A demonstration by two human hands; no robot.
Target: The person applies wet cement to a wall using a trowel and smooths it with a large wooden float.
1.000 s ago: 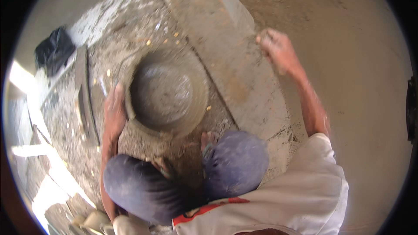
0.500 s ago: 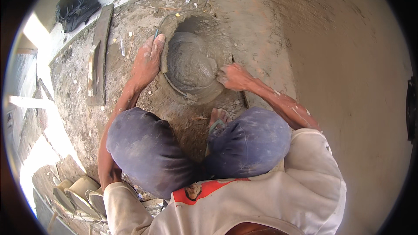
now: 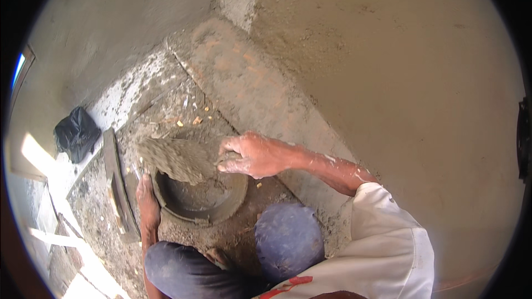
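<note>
My right hand (image 3: pixel 252 155) is closed round the handle of a trowel (image 3: pixel 226 158) and holds it over the bucket. A thick heap of wet grey mortar (image 3: pixel 174 158) covers the blade, so the metal is hidden. Below it stands the mortar-caked bucket (image 3: pixel 202 220), with more mortar low inside. At the bucket's left side, my left hand (image 3: pixel 147 195) grips the rim, its fingers partly hidden behind the edge.
A long wooden board (image 3: pixel 115 182) lies left of the bucket on dirty ground. Beyond it sits a black plastic bag (image 3: pixel 76 134). A rough ledge (image 3: pixel 266 105) runs diagonally past the bucket, beside a plastered wall (image 3: pixel 399 88) on the right.
My right hand has risen from inside the bucket, bringing up a trowel loaded with mortar. The view has swung, and the bucket now shows lower and further left. My left hand stays at the rim.
</note>
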